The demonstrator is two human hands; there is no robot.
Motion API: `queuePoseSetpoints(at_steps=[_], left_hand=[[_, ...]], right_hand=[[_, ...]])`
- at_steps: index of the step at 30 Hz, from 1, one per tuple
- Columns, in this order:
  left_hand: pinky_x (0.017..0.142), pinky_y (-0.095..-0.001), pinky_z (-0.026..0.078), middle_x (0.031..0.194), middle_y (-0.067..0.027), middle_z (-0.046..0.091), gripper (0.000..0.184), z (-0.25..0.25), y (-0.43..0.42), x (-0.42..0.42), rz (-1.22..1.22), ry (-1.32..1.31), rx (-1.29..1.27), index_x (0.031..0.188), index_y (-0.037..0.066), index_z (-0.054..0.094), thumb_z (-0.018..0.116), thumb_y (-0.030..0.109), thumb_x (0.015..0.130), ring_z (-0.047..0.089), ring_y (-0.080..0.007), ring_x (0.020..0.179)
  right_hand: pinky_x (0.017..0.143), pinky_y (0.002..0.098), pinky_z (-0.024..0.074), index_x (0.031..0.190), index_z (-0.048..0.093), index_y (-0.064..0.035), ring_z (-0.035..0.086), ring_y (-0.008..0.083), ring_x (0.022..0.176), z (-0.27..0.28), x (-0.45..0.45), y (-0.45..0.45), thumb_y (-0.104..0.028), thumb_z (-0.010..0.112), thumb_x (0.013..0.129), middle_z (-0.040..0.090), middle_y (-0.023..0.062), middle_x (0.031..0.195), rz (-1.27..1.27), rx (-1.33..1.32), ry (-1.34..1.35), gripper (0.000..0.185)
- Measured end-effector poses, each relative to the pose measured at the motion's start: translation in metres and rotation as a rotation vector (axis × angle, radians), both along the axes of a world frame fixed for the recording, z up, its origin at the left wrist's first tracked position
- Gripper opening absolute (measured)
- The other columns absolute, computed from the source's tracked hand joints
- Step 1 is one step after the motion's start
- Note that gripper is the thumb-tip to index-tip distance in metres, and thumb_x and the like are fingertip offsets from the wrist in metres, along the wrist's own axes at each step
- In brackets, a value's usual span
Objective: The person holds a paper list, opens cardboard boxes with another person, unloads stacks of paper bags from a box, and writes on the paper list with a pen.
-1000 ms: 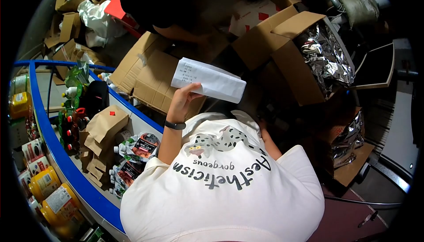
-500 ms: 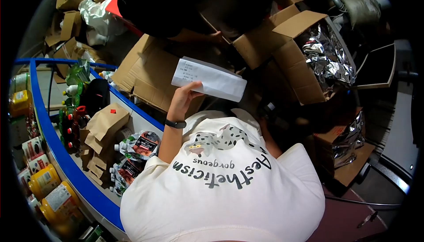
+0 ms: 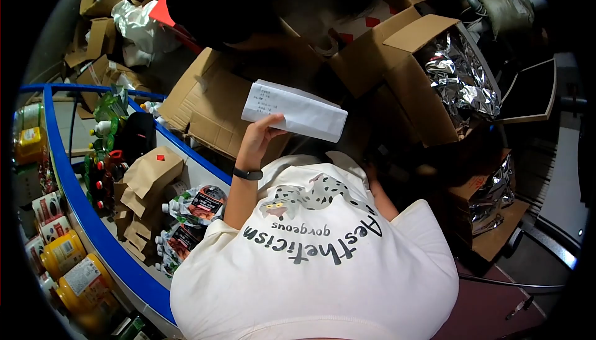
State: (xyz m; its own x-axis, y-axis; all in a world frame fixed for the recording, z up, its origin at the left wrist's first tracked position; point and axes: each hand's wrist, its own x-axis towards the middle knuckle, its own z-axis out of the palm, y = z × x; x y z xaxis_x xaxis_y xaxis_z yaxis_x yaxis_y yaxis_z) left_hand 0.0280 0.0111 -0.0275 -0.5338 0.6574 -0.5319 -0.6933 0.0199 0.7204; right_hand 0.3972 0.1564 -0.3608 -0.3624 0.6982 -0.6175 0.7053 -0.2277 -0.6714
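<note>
Across the right side of the brown carton (image 3: 211,113), as the head view shows it, lies the outline of a folded paper (image 3: 304,120), held up in the left hand (image 3: 257,135). Its long axis runs from upper left to lower right at a shallow slant; the printed end is the one toward the carton, and the blank end points away from it, rightward and slightly down. The printed face is up.

The left forearm rises almost straight up the view, just below the carton's right side, with a black wristband (image 3: 248,174) at the wrist, and the hand bends right. Its grip is closed on the paper's lower edge, thumb on top, the other fingers mostly hidden underneath. The right hand (image 3: 372,175) is in shadow, lower and to the right of the carton, beyond the white shirt (image 3: 316,278); whether its grip is open or holds anything, I cannot tell.

Compared with half a second ago, the paper and left hand look unchanged. The other person (image 3: 223,8), above the carton, has shifted: the hand seen there then is no longer distinct, and a pale surface with red patches (image 3: 357,28) shows again to the carton's upper right.
</note>
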Motion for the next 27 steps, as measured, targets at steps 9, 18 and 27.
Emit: queuePoseSetpoints(at_steps=[9,18,27], left_hand=[[0.069,-0.0291,0.053,0.094,-0.009,0.06,0.028,0.001,0.002,0.003,-0.004,0.0,-0.006,0.1,0.0,0.055,0.065,0.011,0.076,0.061,-0.0177,0.082],[0.069,-0.0294,0.053,0.095,-0.0089,0.06,0.028,0.003,0.003,0.003,-0.005,0.003,0.001,0.101,0.0,0.055,0.064,0.01,0.076,0.061,-0.0176,0.082],[0.069,-0.0289,0.053,0.093,-0.0075,0.06,0.027,0.003,0.003,0.004,0.005,-0.011,-0.01,0.099,0.001,0.056,0.064,0.01,0.075,0.061,-0.0171,0.082]], right_hand=[[0.085,0.0386,0.0425,0.105,0.059,-0.0006,0.054,0.0312,0.099,-0.009,0.004,0.003,-0.037,0.058,0.077,0.058,0.0197,0.108,0.025,-0.025,-0.135,0.046],[0.085,0.0388,0.0419,0.106,0.057,0.0,0.054,0.0313,0.1,-0.025,0.007,0.001,-0.04,0.06,0.075,0.058,0.0203,0.108,-0.025,-0.078,-0.119,0.051],[0.081,0.0366,0.0434,0.105,0.059,0.0009,0.056,0.03,0.095,-0.054,0.015,-0.002,-0.035,0.062,0.075,0.059,0.0219,0.104,-0.056,-0.031,-0.114,0.047]])
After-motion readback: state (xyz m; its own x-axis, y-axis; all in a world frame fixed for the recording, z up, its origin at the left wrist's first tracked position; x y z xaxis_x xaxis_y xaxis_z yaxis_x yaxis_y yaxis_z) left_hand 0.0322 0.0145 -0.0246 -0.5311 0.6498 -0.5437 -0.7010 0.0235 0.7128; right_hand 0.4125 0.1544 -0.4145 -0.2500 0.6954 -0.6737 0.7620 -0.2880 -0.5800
